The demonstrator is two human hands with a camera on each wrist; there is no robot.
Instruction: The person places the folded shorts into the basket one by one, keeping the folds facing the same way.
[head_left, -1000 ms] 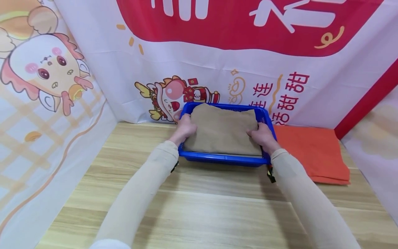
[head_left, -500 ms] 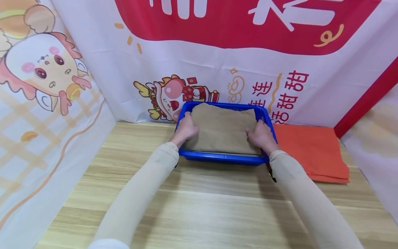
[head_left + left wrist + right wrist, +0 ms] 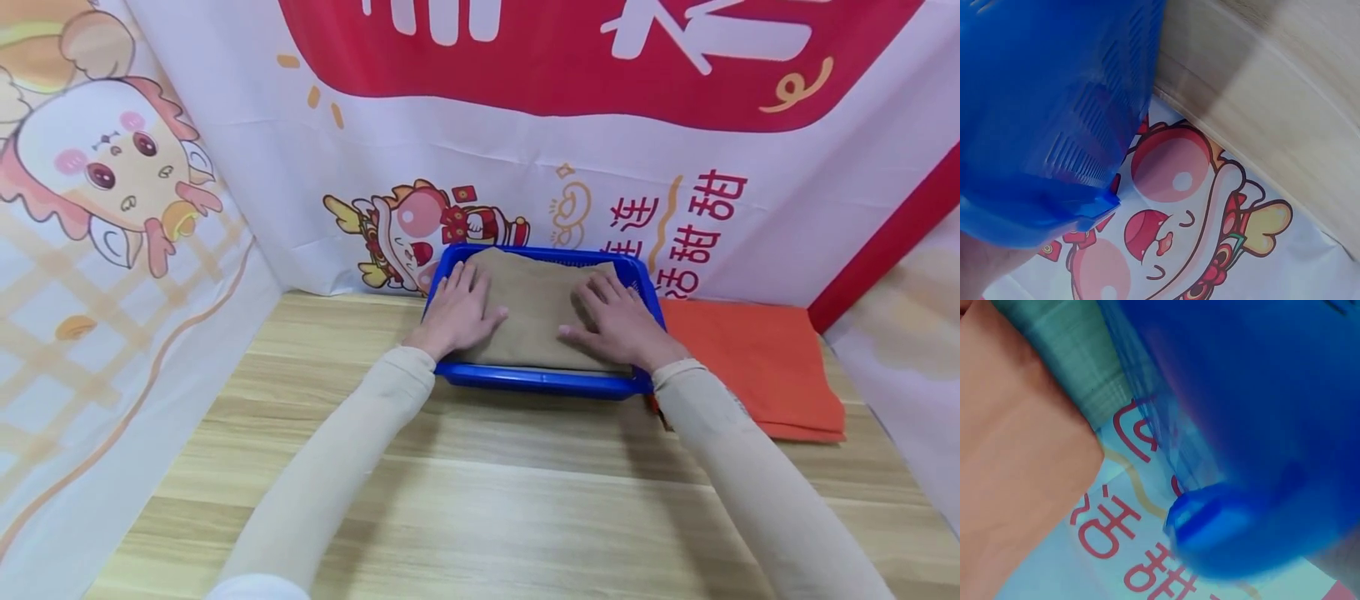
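Observation:
A folded tan cloth (image 3: 528,312) lies inside a blue plastic basket (image 3: 543,382) in the head view. My left hand (image 3: 456,312) rests on the cloth's left part with its fingers extended. On the right part lies my right hand (image 3: 621,323), fingers spread and thumb pointing inward. Both wrists cross the basket's sides. The left wrist view is filled mostly by the basket's slotted outer wall (image 3: 1054,112), with a bit of the hand at the lower left corner. In the right wrist view the basket (image 3: 1260,425) is blurred and hides most of the hand.
A folded orange cloth (image 3: 757,367) lies on the wooden table (image 3: 480,508) just right of the basket. Behind the basket hangs a printed white and red banner (image 3: 300,192). Another printed sheet (image 3: 112,350) stands along the left side.
Earlier both hands were at the basket's sides with thumbs over the cloth. Now they have come inward, and their fingers lie extended on top of the cloth. The basket stays about where it was.

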